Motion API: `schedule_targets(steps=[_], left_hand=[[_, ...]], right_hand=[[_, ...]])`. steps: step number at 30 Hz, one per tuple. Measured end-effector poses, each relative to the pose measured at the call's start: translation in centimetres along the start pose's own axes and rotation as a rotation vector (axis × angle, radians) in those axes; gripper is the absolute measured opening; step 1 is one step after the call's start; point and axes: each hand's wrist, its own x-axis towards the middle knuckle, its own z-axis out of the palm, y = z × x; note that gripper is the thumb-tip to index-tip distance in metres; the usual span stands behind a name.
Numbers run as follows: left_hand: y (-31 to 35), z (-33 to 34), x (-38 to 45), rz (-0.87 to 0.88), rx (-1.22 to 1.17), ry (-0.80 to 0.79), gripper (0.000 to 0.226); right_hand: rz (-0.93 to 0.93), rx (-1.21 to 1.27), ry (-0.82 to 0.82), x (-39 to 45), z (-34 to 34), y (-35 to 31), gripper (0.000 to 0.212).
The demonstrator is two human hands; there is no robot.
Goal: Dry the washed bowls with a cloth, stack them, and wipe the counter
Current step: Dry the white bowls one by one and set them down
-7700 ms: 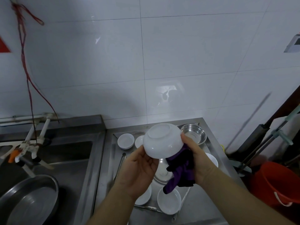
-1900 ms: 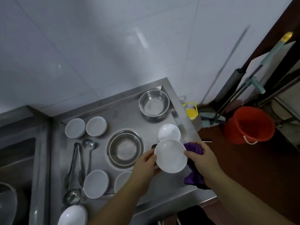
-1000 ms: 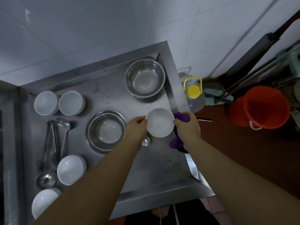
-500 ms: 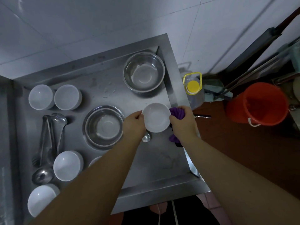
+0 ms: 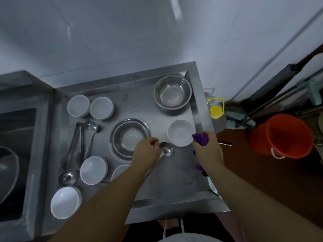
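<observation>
Nearest the camera, two bare forearms reach out over the steel counter. At the near left corner sits a white bowl, and a little farther in another white bowl stands beside a ladle; a third is half hidden under the left forearm. The left hand hovers with fingers loosely curled and holding nothing, just beside the bowl of a steel spoon lying on the counter. The right hand is closed around a bunched purple cloth, whose tip touches the rim of the stacked white bowls set upright near the counter's right edge. Left of them lies a shallow steel basin, and farther left long-handled utensils rest side by side. Beyond, two white bowls stand touching each other near the back left, and a deeper steel bowl occupies the back right corner. Off the counter to the right are a yellow-capped jug and an orange bucket on the floor.
</observation>
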Motion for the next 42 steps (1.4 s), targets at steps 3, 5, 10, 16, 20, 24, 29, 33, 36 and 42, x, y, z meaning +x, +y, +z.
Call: schedule_targets(steps=[3,5,10,16,20,24,29,33,36,42], left_hand=[[-2.7,-1.9,-2.4,-0.023,0.090,-0.068,0.024],[-5.4,-3.5,-3.9,-0.047,0.133,-0.082,0.025],[-13.7,-7.4,-6.0,-0.096,0.273,-0.089,0.033],[-23.3,-12.2,-6.0,-0.165,0.309,-0.103,0.037],[-28.2,-14.9,-4.3,-0.170,0.256,-0.135,0.040],[-30.8,-16.4,-2.5,-0.162,0.158,-0.127,0.034],[-31.7,-16.2,-0.6,-0.217,0.083,-0.144,0.036],[-31.9,-15.0,0.7,-0.270,0.017,-0.161,0.042],[-31.9,-14.3,1.5,-0.339,-0.048,-0.154,0.042],[-31.4,-14.2,1.5,-0.417,-0.159,-0.149,0.041]], right_hand=[[-0.038,-0.052,-0.129,-2.4,1.9,-1.0,0.033],[-0.090,-0.123,-0.228,-4.1,3.8,-1.7,0.035],[-0.141,-0.209,-0.433,-8.0,9.6,-3.4,0.030],[-0.156,-0.291,-0.485,-12.5,17.3,-6.4,0.025],[-0.137,-0.301,-0.443,-15.5,22.2,-7.5,0.025],[-0.115,-0.301,-0.400,-17.6,26.0,-7.7,0.012],[-0.048,-0.339,-0.353,-19.3,28.1,-7.2,0.026],[-0.034,-0.365,-0.303,-19.8,28.7,-7.0,0.034],[-0.005,-0.332,-0.307,-20.0,28.7,-6.8,0.029],[0.008,-0.247,-0.300,-20.5,27.8,-7.0,0.029]])
